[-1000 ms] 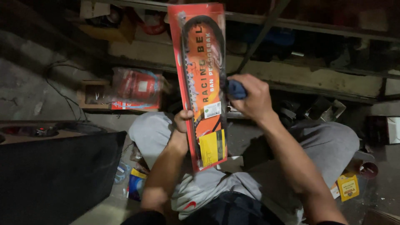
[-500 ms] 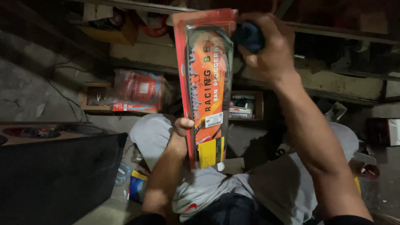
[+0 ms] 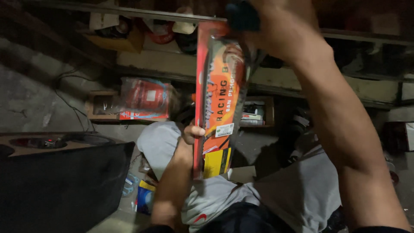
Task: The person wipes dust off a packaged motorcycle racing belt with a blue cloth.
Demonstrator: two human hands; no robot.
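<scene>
Looking down from a head cam in a dim storage space w/ a concrete floor. Person's left hand grasps the left edge of a long, flat orange-and-red package, thumb wrapped round the front, approx. two-thirds down its length. Package stands upright in front of the person, above their knees in grey trousers. A yellow label sits near its bottom end. Right hand is raised at the package's top, clenched round a dark blue handle; what tool it belongs to can't be told. Behind, on a low shelf: a red bagged item beside a small cardboard box. Bottom left, a black speaker cabinet. Small blue-and-yellow packs lie on the floor by the left forearm.
</scene>
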